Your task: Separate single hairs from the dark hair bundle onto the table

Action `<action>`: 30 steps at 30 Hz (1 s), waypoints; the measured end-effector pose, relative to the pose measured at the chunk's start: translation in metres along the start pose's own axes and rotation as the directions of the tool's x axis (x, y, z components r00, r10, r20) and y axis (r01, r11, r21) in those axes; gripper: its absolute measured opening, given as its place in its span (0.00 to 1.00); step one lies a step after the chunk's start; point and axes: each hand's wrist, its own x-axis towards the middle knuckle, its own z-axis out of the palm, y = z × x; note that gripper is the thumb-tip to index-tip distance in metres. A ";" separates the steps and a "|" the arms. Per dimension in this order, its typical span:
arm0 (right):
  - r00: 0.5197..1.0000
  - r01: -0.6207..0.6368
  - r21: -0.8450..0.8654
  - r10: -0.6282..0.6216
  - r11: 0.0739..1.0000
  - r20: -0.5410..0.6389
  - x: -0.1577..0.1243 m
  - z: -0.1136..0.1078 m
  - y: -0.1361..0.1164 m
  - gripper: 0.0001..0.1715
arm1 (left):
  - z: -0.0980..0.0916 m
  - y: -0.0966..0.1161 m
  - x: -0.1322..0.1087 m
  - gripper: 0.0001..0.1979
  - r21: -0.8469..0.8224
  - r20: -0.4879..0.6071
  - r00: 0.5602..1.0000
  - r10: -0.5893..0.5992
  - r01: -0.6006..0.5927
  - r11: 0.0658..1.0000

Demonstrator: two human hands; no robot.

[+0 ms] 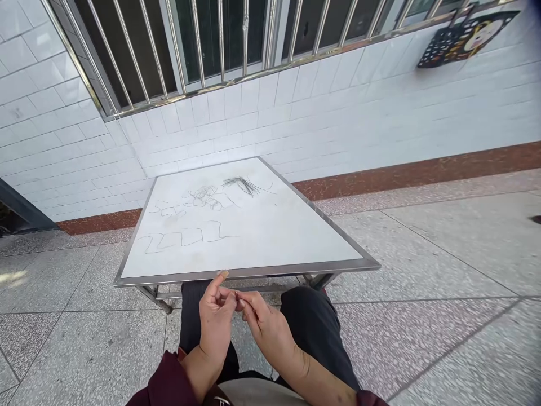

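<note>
My left hand [216,320] and my right hand [270,326] meet just in front of the table's near edge, above my lap. Thumb and fingers of each are pinched together, fingertips touching or nearly so. One left finger points up toward the table rim. Whatever lies between the fingertips is too small to make out. On the white-topped table [304,239] rests a bundle of thin dark wire-like strands [243,184]. Left of it is a loose tangle of fine curled strands [205,197]. Nearer to me, thin strands bent into square zigzags [192,237] lie across the left half.
A metal frame [249,273] edges the table, whose far side stands by a white tiled wall [262,129]. Barred windows [211,45] are above. A patterned dark bag [465,39] hangs at upper right. Speckled stone floor [422,332] surrounds my legs [313,316].
</note>
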 end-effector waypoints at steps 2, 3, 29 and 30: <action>0.998 0.050 -0.026 -0.051 0.998 -0.032 0.000 0.005 0.000 0.15 | 0.000 0.002 0.000 0.26 -0.019 -0.046 0.999 0.007 -0.008 1.000; 0.996 0.077 -0.039 -0.079 0.996 -0.043 -0.001 0.008 0.000 0.16 | -0.001 0.002 0.001 0.27 -0.025 -0.059 0.998 0.007 -0.008 1.000; 0.994 0.070 0.154 -0.081 0.986 0.068 -0.010 0.015 0.012 0.22 | -0.014 0.002 0.009 0.29 -0.064 -0.047 0.995 -0.088 0.085 0.994; 0.995 0.052 0.166 -0.065 0.985 0.076 -0.011 0.014 0.013 0.21 | -0.015 0.002 0.009 0.29 -0.059 -0.028 0.994 -0.109 0.108 0.992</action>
